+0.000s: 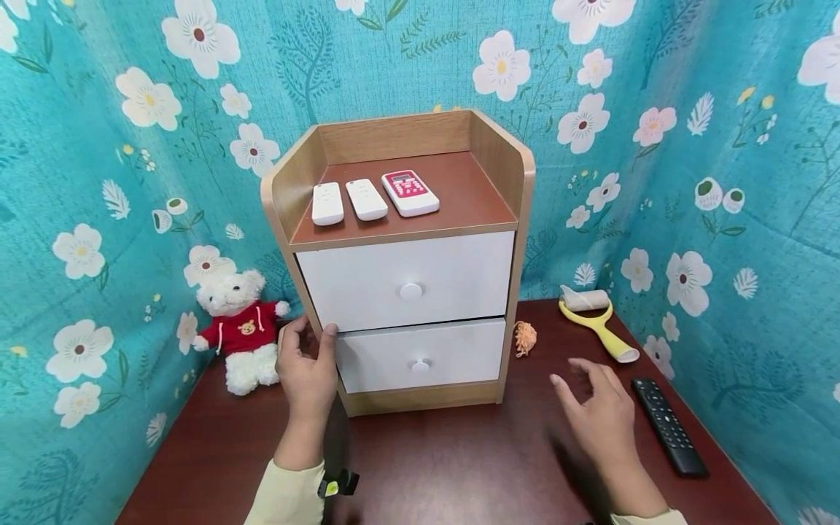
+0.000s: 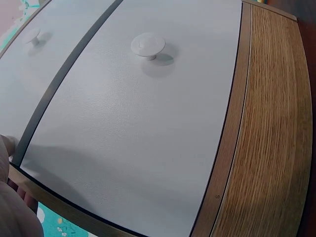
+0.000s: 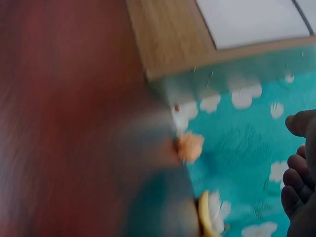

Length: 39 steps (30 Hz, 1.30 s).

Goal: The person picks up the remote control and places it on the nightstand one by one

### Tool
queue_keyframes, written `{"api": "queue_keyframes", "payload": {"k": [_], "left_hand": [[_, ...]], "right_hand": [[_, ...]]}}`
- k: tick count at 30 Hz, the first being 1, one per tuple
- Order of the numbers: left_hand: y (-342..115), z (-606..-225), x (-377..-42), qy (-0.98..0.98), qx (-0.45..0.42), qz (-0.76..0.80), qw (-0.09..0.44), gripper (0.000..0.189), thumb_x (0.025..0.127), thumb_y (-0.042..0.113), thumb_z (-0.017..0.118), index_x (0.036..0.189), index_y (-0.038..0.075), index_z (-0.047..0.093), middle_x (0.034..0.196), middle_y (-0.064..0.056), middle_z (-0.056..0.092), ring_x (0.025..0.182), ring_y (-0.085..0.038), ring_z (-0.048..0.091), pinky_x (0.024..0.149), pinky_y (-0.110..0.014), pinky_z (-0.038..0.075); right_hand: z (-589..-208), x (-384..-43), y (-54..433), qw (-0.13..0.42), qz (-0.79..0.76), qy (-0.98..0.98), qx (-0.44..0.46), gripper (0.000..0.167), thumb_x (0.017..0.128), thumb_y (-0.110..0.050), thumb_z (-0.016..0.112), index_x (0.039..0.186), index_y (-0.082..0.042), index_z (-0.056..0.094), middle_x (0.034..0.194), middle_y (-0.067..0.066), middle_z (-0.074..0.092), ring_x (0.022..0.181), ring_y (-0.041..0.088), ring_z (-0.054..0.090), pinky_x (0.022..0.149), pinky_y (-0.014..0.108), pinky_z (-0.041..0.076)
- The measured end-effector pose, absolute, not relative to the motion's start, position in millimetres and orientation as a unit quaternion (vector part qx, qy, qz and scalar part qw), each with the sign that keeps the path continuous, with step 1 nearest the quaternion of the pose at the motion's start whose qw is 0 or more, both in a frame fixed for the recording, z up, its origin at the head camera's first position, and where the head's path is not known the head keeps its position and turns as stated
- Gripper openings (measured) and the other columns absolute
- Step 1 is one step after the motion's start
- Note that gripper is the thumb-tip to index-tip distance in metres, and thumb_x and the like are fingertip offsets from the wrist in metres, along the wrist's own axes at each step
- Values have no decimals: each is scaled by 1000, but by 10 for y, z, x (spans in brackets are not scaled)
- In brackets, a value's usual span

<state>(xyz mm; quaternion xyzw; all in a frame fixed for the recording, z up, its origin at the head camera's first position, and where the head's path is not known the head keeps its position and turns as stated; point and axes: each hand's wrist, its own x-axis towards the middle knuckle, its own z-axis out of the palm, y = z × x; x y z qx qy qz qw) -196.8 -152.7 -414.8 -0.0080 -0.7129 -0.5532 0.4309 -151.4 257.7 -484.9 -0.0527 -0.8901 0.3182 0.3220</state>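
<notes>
A small wooden cabinet [image 1: 423, 395] with two white drawers stands upright on the table, both drawers closed. My left hand [image 1: 307, 375] holds its left side edge, thumb on the front near the gap between the drawers and fingers round the side. In the left wrist view, part of that hand [image 2: 17, 212] shows at the edge beside the lower drawer [image 2: 128, 118]. My right hand [image 1: 600, 412] is held over the table to the right of the cabinet, fingers loosely bent and nothing in them. Its thumb and fingers [image 3: 298, 173] show at the right of the right wrist view.
Two white remotes [image 1: 328, 204] and a red-and-white one [image 1: 410, 193] lie on the cabinet top. A teddy bear [image 1: 246, 328] sits left. On the right are an orange yarn piece [image 1: 525, 339], a yellow-handled lint roller [image 1: 607, 335] and a black remote [image 1: 669, 426]. Flowered cloth [image 1: 715, 219] surrounds the table.
</notes>
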Motion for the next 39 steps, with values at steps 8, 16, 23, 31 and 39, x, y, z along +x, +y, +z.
{"api": "queue_keyframes", "payload": {"k": [8, 16, 23, 31, 39], "left_hand": [[-1511, -4150, -1983, -697, -36, -555, 453, 35, 96, 4, 82, 126, -9, 68, 113, -24, 65, 102, -8, 61, 86, -14, 51], [-1516, -4156, -1995, -701, -25, -550, 453, 37, 97, 6, 82, 126, -10, 67, 114, -24, 65, 103, -6, 61, 88, -12, 51], [-1505, -4161, -1988, -701, -24, -553, 449, 37, 97, 6, 82, 126, -11, 67, 115, -24, 65, 103, -6, 62, 89, -11, 52], [-1510, -4140, -1996, -705, -23, -549, 447, 37, 97, 8, 83, 127, -8, 68, 115, -23, 66, 102, -8, 61, 87, -12, 52], [-1512, -4151, -1989, -703, -25, -552, 447, 37, 96, 6, 83, 126, -8, 68, 113, -23, 65, 100, -8, 61, 85, -12, 52]], "right_hand": [[-5161, -1285, 3159, 292, 259, -914, -115, 47, 90, -21, 89, 125, 4, 71, 112, 28, 68, 105, 44, 64, 87, 63, 50], [-5170, -1205, 3502, 197, 258, -913, -246, 66, 97, -30, 82, 139, 14, 58, 131, 41, 55, 125, 56, 49, 107, 69, 39], [-5232, -1148, 3708, 124, 269, -906, -303, 75, 95, -30, 81, 141, 20, 50, 129, 45, 51, 123, 59, 45, 107, 68, 34], [-5306, -1097, 3793, 123, 250, -915, -292, 76, 91, -25, 83, 137, 25, 49, 126, 50, 51, 120, 63, 47, 107, 69, 34], [-5357, -1097, 3869, 70, 227, -927, -290, 74, 93, -22, 78, 136, 29, 47, 126, 51, 52, 121, 64, 48, 107, 70, 37]]}}
